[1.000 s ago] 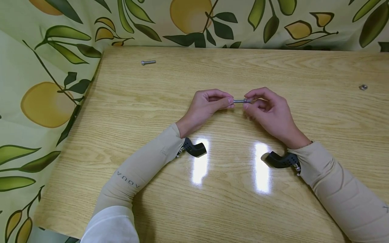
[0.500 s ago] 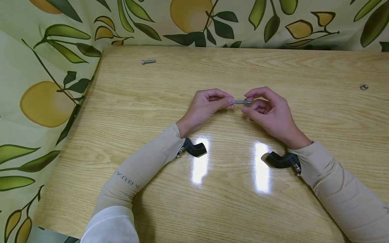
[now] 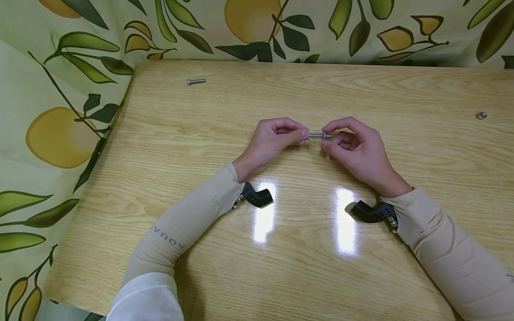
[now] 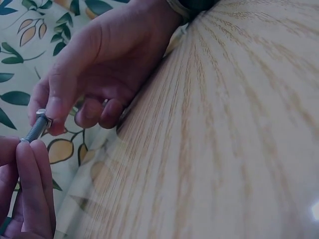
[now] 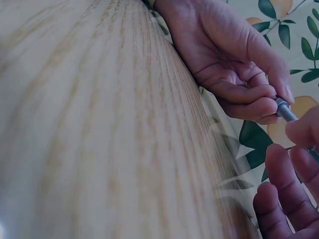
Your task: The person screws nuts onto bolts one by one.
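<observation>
The left hand (image 3: 273,140) pinched a bolt (image 3: 315,135); the right hand (image 3: 361,151) curved near its nut (image 3: 324,135), whether gripping I couldn't tell.

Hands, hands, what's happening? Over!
Left hand pinches bolt. Right hand at nut, grip unclear. Nut partway along bolt. Other bolt, other nut: clear of hands.

1. A second ago the bolt (image 3: 316,135) lay about level from where I'm standing; now its free end dips very slightly.
2. The nut (image 3: 324,135) threaded on it sits a touch lower too.
3. The right hand (image 3: 361,151) has moved its index fingertip down and nearer the left hand (image 3: 279,136).
4. Half a second ago its thumb reached toward the left hand; it has since drawn back slightly.
</observation>
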The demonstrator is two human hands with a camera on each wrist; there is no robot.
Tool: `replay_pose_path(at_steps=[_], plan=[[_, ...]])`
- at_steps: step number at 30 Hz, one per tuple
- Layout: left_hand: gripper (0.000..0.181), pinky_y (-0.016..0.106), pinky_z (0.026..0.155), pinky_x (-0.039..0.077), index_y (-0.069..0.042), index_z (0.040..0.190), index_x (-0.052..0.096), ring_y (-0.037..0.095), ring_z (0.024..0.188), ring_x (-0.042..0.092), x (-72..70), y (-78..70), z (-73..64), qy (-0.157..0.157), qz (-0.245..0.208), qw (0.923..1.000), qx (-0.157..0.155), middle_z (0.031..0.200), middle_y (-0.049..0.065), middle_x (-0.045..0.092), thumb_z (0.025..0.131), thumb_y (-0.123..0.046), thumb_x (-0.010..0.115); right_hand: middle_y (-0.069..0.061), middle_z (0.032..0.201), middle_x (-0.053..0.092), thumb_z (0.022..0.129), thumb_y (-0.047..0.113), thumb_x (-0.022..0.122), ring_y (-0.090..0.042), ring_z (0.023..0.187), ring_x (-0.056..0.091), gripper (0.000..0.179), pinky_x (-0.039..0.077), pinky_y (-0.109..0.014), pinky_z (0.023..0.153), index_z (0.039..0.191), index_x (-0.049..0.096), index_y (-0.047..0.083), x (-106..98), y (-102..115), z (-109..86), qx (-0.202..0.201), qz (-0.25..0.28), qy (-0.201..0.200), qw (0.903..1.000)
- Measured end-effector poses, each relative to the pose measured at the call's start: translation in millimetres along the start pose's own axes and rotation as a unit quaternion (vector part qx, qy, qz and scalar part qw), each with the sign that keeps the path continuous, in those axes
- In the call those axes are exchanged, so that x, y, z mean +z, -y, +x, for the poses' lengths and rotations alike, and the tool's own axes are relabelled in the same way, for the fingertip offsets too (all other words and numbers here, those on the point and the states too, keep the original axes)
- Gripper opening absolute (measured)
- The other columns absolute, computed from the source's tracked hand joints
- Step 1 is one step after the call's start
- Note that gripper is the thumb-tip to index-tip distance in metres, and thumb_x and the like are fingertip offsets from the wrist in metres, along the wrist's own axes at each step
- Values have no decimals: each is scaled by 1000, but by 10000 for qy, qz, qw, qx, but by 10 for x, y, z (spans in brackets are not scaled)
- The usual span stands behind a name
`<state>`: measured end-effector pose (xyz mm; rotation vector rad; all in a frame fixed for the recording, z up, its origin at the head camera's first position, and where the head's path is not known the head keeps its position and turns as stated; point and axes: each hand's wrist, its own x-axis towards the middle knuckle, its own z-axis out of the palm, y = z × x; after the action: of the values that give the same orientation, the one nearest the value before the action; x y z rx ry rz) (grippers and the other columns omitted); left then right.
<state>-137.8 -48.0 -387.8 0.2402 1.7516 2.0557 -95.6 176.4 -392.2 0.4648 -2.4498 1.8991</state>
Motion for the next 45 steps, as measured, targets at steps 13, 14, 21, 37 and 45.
replay_pose_path(at_steps=[13,14,21,37,45], plan=[[16,32,93,64,11,108,71,11,86,77,1,-1,0,3,25,10000,-10,99,11,77,97,0,69,3,89,71,96,-2,69,-7,70,68,24,53,-13,64,119,64,-5,2,0,1,-10,-108,-12,9999],[16,32,93,64,11,108,71,11,86,78,2,-2,0,5,19,10000,-8,99,11,77,97,0,69,4,89,70,97,0,68,-7,69,67,22,53,-13,63,119,65,-4,2,2,2,17,-171,-45,9998],[15,32,93,64,10,108,71,10,86,77,1,-6,-2,1,33,10000,3,99,11,77,97,0,69,6,89,70,94,-3,71,-7,70,68,28,52,-14,61,121,63,-7,3,6,4,-5,-89,-20,10000],[16,31,93,64,12,109,70,10,85,77,5,-5,-4,-3,43,10000,4,98,10,77,97,1,69,0,92,71,95,0,72,-8,71,68,24,53,-14,62,118,66,-4,5,1,3,-122,-157,-6,9998],[16,32,94,64,11,108,71,10,85,77,1,-3,-4,23,94,9999,34,98,10,77,97,0,68,3,97,67,96,-1,68,-6,71,67,25,52,-14,62,121,63,-6,8,1,11,-51,-114,-42,9999]])
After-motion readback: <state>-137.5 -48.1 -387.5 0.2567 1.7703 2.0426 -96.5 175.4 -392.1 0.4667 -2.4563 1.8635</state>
